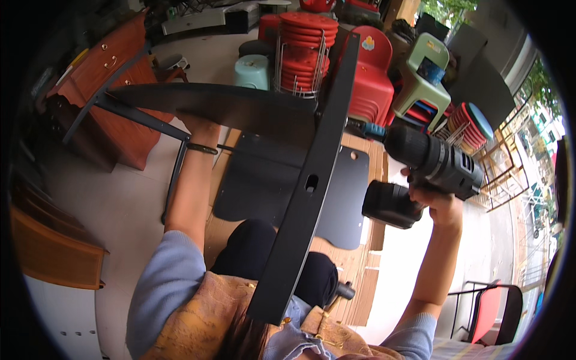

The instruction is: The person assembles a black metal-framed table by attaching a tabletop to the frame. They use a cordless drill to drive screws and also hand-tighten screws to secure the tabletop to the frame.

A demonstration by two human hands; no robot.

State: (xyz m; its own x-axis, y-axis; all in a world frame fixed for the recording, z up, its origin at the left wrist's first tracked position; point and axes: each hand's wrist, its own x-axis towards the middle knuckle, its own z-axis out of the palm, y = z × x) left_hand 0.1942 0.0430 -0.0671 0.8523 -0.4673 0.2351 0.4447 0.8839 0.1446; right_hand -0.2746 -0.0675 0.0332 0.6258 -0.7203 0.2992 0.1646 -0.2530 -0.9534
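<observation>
My right hand (437,203) is closed around the grip of a black cordless drill (429,157). The drill's blue-collared tip (373,130) points left and meets the side of a long black furniture board (312,174), which has an oval slot in it. The board stands tilted in front of me. From its far part a dark curved panel (240,108) runs off to the left. My left hand (201,125) reaches to the lower edge of that panel, its fingers hidden behind it. A dark bangle circles the left wrist.
Flat black boards (264,180) lie on cardboard (378,222) below. A black metal frame (141,117) extends left, near a reddish wooden cabinet (114,78). Stacked red stools (306,54), a red chair (369,78) and a green chair (425,78) stand beyond.
</observation>
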